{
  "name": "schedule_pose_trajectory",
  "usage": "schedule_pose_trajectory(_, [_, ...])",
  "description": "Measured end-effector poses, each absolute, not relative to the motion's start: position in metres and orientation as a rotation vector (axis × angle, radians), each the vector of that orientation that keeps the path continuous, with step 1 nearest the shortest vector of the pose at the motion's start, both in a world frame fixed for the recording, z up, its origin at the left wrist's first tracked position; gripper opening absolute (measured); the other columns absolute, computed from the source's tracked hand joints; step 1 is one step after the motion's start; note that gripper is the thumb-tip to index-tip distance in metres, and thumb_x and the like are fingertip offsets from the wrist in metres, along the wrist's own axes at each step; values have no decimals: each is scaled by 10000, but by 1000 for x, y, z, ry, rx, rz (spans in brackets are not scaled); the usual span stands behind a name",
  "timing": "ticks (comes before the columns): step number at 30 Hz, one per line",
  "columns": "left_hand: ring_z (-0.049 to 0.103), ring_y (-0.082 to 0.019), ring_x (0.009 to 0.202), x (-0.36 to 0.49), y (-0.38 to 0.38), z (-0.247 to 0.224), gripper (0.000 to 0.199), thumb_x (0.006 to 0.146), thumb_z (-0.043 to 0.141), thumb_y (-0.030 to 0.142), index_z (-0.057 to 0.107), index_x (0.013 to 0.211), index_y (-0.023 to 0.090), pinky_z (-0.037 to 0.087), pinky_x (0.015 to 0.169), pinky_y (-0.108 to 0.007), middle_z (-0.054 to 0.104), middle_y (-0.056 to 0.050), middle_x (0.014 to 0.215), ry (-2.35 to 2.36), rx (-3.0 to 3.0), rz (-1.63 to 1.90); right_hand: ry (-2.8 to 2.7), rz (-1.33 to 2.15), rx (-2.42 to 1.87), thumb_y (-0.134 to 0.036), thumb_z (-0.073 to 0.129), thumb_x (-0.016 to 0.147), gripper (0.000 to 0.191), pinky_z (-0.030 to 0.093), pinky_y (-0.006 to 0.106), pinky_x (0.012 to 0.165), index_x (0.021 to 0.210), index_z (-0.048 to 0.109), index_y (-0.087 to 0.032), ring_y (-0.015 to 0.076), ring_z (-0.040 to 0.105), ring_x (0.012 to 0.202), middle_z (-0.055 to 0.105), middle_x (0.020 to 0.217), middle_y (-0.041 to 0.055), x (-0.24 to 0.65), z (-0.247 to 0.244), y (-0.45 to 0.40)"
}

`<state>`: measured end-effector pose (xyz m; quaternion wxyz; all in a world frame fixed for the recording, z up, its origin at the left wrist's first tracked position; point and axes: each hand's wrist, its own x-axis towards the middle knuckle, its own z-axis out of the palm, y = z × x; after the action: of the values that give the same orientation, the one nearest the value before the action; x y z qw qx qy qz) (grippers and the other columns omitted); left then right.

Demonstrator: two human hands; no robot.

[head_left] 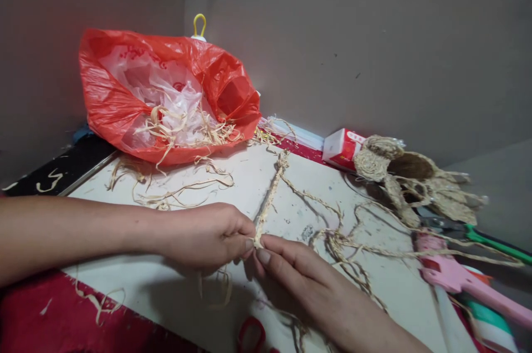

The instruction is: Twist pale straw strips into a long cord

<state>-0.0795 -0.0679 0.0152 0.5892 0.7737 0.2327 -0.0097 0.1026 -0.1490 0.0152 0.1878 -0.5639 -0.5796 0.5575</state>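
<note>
A pale braided straw cord (270,198) runs toward me from a knotted end farther back on the white board (233,203). At its near end, the thumb and fingers of my left hand (211,236) pinch it from the left. From the right, my right hand (295,270) pinches the same end, fingertips almost touching the left ones. Loose straw strands (226,284) hang below my left hand. A thin twisted cord (310,195) trails from the knotted end to a tangle of twisted cord (341,242) on the right.
An orange-red plastic bag (112,114) with straw strips stands at the back left. On the right lie a woven straw piece (376,162), a red and white box (343,148), a pink glue gun (457,275) and green-handled pliers (490,242). Red scissor handles (251,333) show at the front.
</note>
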Motion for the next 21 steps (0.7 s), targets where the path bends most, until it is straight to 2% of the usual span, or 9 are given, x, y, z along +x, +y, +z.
schedule_pose_trajectory(2, [354,-71,499,-79,-69,16,269,882,382,250,539,683,161,288,478,-183,409,45,566,542,1976,49,-1513,1710,-1563,-459,406,930,358,262,215,476,696,459,-195,101,310,530,357,590,-49,102,11,-148])
schedule_pose_trajectory(5, [320,-74,479,-79,-71,15,277,874,378,218,443,609,171,271,484,-194,376,45,526,547,2171,132,-1309,1885,-1373,-484,400,930,405,203,216,447,650,391,-192,85,229,493,303,560,-67,99,2,-147])
schedule_pose_trajectory(11, [310,-89,457,-81,-76,16,246,870,390,237,507,664,173,242,464,-217,432,22,522,634,2297,127,-1104,1865,-1351,-515,426,912,444,172,222,422,617,412,-183,71,228,437,336,504,-72,91,-9,-153])
schedule_pose_trajectory(14, [379,-92,498,-81,-79,23,253,871,371,216,556,704,167,284,493,-206,482,17,563,644,2161,70,-1055,1786,-1422,-505,464,900,419,161,220,417,647,481,-172,68,229,425,328,484,-80,88,-11,-156])
schedule_pose_trajectory(17, [425,-100,549,-80,-85,23,269,890,353,245,576,760,169,318,520,-203,522,15,622,701,1911,28,-979,1754,-1411,-491,497,889,400,144,220,410,642,468,-178,67,188,427,290,479,-90,84,-13,-158])
schedule_pose_trajectory(21, [441,-120,580,-78,-97,5,195,873,424,277,575,784,191,327,557,-225,511,20,612,704,1663,208,-894,1719,-1395,-510,540,852,396,183,210,406,640,479,-181,74,181,441,268,480,-91,80,-12,-161])
